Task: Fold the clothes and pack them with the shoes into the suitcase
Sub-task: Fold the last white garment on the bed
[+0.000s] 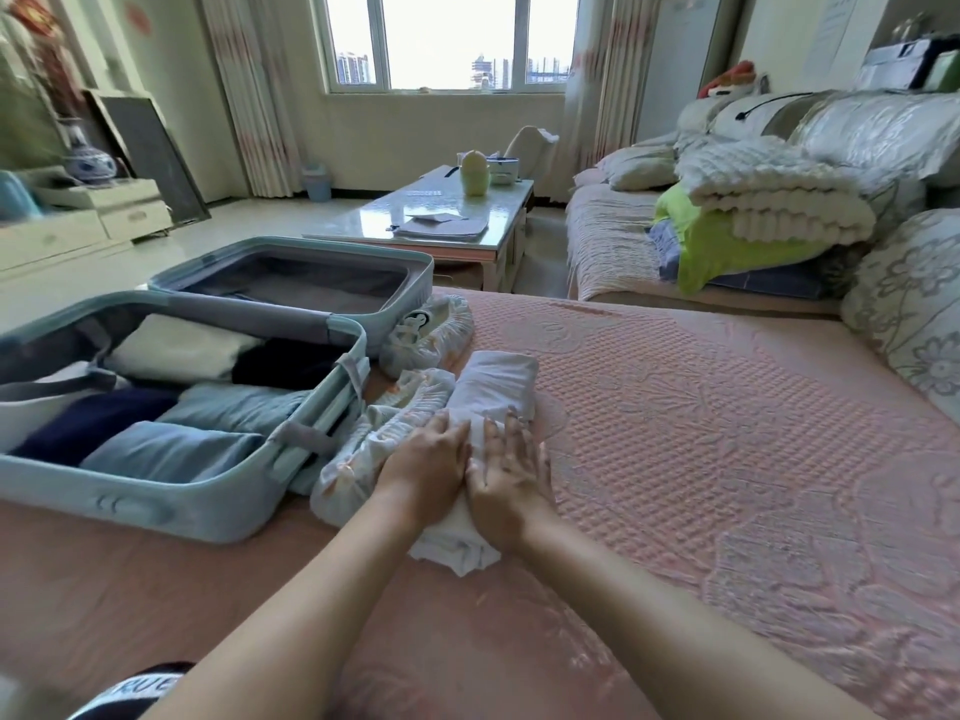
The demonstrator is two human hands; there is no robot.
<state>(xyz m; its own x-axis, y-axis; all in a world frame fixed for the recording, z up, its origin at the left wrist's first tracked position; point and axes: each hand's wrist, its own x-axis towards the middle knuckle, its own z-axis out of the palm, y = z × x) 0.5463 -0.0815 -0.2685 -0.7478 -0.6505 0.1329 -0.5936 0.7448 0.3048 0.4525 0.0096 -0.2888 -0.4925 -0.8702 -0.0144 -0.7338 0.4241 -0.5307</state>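
A rolled white garment (493,387) lies on the pink bedspread (701,433), running away from me. My left hand (426,467) and my right hand (506,475) press flat on its near half, side by side, fingers straight. To the left stands the open light blue suitcase (156,498); its near half holds several folded clothes in white, black, navy and pale blue. Its far half (306,283) holds nothing that I can see. Two shoes in white covers lie between the suitcase and the roll, one (426,335) farther away, one (379,439) beside my left hand.
A sofa (613,241) at the right carries a pile of folded blankets (769,200) and a floral cushion (909,309). A glass-topped coffee table (441,215) stands beyond the bed. A low white cabinet (78,215) runs along the left wall.
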